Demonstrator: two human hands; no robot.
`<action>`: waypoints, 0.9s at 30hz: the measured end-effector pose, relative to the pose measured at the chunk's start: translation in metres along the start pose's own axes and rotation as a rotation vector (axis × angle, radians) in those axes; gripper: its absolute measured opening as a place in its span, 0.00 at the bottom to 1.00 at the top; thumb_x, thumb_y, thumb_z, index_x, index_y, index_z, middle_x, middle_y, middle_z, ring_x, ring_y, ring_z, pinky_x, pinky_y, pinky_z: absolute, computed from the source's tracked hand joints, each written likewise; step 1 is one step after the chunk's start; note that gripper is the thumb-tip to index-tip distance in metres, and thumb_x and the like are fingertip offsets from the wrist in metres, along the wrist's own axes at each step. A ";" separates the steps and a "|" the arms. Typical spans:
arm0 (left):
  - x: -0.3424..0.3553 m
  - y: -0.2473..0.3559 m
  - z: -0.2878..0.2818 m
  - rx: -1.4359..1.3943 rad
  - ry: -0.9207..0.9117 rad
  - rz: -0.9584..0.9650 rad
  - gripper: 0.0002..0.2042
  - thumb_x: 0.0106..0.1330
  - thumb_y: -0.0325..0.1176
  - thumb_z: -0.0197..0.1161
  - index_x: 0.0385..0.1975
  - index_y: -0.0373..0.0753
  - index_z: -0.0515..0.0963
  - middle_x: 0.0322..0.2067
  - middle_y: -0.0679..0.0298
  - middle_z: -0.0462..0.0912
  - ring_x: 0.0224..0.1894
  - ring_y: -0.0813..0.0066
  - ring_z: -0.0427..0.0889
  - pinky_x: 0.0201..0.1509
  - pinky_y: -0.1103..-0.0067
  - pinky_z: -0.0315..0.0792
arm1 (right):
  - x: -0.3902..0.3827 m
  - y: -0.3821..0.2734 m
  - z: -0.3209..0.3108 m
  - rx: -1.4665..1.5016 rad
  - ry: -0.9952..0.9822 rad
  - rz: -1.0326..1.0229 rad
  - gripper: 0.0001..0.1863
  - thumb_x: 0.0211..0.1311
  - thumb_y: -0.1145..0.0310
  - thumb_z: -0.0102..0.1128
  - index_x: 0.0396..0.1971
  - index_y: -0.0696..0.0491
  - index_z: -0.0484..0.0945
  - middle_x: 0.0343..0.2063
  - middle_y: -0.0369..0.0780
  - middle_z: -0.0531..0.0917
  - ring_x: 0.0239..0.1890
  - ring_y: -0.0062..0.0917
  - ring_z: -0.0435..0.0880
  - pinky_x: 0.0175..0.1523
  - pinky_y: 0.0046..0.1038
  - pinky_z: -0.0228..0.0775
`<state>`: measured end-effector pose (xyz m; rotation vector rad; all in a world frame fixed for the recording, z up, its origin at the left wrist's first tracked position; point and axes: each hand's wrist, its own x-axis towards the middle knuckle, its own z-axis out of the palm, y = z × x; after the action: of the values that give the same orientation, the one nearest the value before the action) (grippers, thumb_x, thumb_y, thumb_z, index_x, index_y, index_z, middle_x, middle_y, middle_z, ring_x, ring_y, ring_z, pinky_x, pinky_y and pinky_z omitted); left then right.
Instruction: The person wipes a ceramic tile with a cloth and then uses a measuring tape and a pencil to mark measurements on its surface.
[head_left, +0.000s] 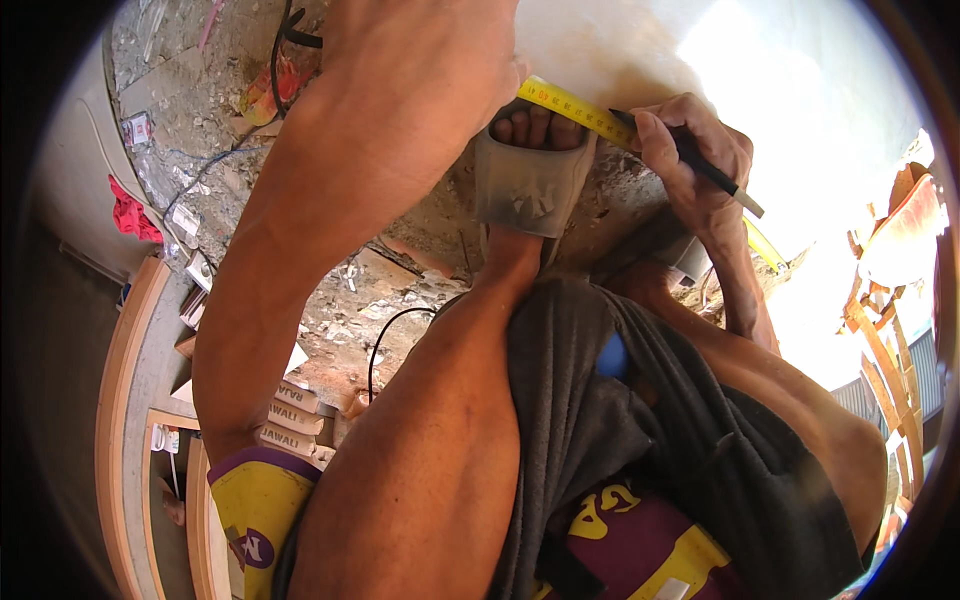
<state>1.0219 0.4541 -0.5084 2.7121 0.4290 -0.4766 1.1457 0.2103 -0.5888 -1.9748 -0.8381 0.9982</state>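
A yellow tape measure blade [575, 107] stretches across above my sandalled foot, by a pale wall. My left hand [430, 70] is at its left end, its back toward me and most of its fingers hidden; the blade comes out from beside its thumb side. My right hand [700, 155] grips a black pencil [705, 165] with a grey end, its dark tip lying over the blade. The blade passes at the right fingers, and a further yellow stretch shows beyond the right wrist. A grey slide sandal [530, 180] is on the foot just below the blade.
Rubble and litter cover the ground [370, 310] at the left, with a black cable [385, 345] across it. Printed boxes [290, 425] are stacked beside my left forearm. A red cloth [133, 212] lies far left. Broken wooden strips [885, 370] stand at the right.
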 end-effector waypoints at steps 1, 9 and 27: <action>0.002 0.000 0.001 -0.002 -0.041 -0.041 0.14 0.66 0.38 0.72 0.37 0.33 0.79 0.41 0.50 0.80 0.50 0.49 0.78 0.59 0.60 0.69 | 0.000 -0.001 0.000 0.002 -0.003 0.006 0.09 0.67 0.67 0.73 0.34 0.56 0.83 0.29 0.40 0.90 0.31 0.23 0.91 0.36 0.25 0.81; 0.005 0.016 -0.009 0.083 -0.092 -0.146 0.15 0.67 0.39 0.72 0.37 0.31 0.80 0.41 0.48 0.81 0.51 0.48 0.79 0.60 0.60 0.70 | 0.000 0.000 0.001 -0.009 -0.002 0.020 0.09 0.67 0.68 0.73 0.33 0.56 0.82 0.29 0.40 0.90 0.31 0.23 0.92 0.36 0.26 0.82; 0.014 0.024 -0.026 0.082 -0.236 -0.251 0.17 0.67 0.41 0.73 0.38 0.31 0.81 0.41 0.46 0.83 0.49 0.46 0.82 0.58 0.59 0.71 | 0.003 -0.005 0.001 -0.058 -0.010 -0.035 0.10 0.69 0.65 0.71 0.34 0.56 0.83 0.28 0.40 0.90 0.31 0.24 0.92 0.37 0.26 0.82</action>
<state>1.0495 0.4463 -0.4841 2.6463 0.6999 -0.8897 1.1453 0.2150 -0.5862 -1.9982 -0.9138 0.9743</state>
